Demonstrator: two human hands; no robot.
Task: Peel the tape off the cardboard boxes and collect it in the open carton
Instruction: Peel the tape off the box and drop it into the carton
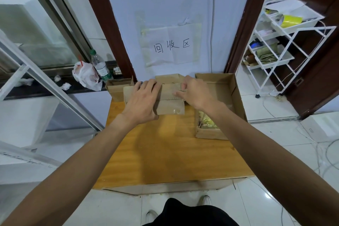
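Even cool light, floor glare, wide-angle edge distortion

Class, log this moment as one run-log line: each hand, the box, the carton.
left hand: pressing flat on cardboard box | right hand: pinching clear tape at box top | open carton: right of box, on table

cardboard box (169, 105) top mostly hidden under left hand (145, 97), fingertips (177, 94) of right hand (194, 91) blurred, tape (178, 86) edges indistinct
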